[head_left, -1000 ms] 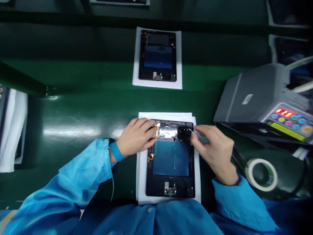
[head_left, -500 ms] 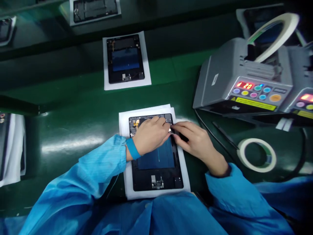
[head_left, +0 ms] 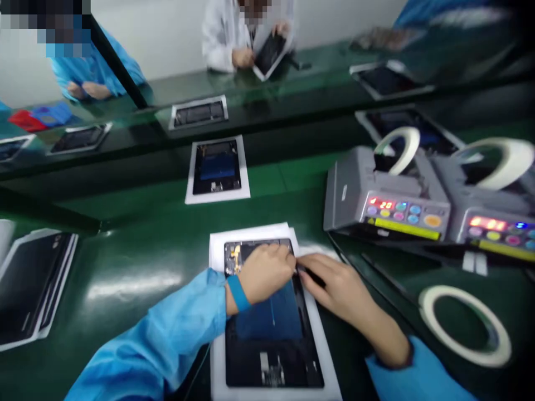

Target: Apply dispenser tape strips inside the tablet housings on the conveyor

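One black rectangular tablet runs lengthwise near-to-far! Bare left hand, bare right hand crowd its far right edge, grasp unclear.

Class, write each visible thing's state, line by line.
Near tablet: flat, inner parts exposed
Far tablet: flat, inner parts exposed
Left hand: over near tablet, hold unclear
Right hand: at near tablet's edge, hold unclear
Left dispenser: display lit
Right dispenser: display lit
Loose tape roll: lying flat
Co-worker's tablet: held, tilted
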{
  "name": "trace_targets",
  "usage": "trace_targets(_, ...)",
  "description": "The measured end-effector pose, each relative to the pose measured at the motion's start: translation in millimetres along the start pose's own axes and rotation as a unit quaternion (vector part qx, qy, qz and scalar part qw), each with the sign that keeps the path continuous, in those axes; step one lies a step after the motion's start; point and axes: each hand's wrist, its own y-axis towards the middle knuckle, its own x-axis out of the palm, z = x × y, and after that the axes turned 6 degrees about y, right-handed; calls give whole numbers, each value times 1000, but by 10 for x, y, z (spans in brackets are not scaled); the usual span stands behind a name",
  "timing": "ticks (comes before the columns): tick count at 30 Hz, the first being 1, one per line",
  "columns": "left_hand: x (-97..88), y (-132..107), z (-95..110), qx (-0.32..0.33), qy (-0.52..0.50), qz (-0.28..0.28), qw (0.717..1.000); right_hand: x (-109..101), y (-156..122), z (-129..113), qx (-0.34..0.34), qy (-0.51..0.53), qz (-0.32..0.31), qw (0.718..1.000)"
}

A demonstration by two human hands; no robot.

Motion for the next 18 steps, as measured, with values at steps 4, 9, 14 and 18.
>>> trace_targets(4, 56, -5, -49, -24, -49, 9, 998, 4, -41, 33, 49, -1, -32, 998)
trace_targets(9, 169, -26, -58, -48, -87, 59, 993, -27, -11, 14, 22, -41, -41, 998)
trace_targets(14, 205, -29, -61, -54, -118, 71, 989, -30, -8, 32, 36, -51, -64, 996)
trace_targets(18, 210, -20, -67, -62, -146, 91, 983, -16, -12, 52, 29, -59, -74, 995)
